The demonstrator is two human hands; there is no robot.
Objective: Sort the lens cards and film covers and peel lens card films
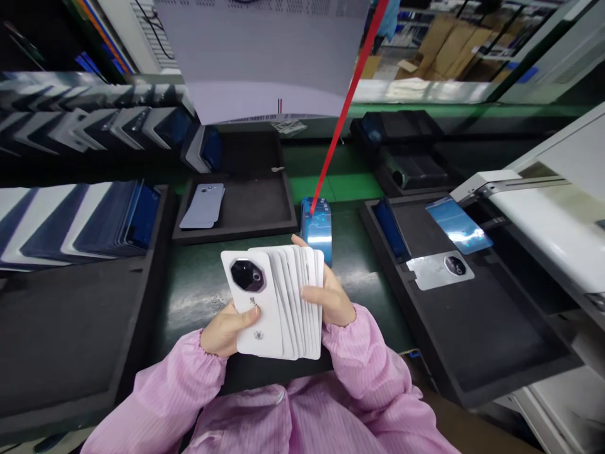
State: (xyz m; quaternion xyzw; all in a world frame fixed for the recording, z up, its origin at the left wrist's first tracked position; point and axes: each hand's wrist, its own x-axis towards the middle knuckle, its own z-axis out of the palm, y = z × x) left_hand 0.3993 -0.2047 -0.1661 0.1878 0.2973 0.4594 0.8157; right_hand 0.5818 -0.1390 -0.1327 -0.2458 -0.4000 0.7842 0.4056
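Several white phone back covers (273,306) are fanned out in front of me, held between my two hands. The leftmost cover shows a dark camera window and small printed marks. My left hand (227,329) is closed on the left edge, its thumb pressed on that front cover. At the fan's right side, my right hand (334,299) grips the covers with its thumb across their faces; most of its fingers are hidden behind. Just beyond the fan lies a stack of glossy blue film-covered pieces (317,230), partly hidden by the covers.
A black tray (258,202) beyond my left hand bears lavender covers (203,207). Racked panels (94,221) stand at the far left. The right tray (496,328) holds a silver cover (442,271) and a blue sheet (459,225). A red strip (347,101) slants past a hanging paper sheet (265,63).
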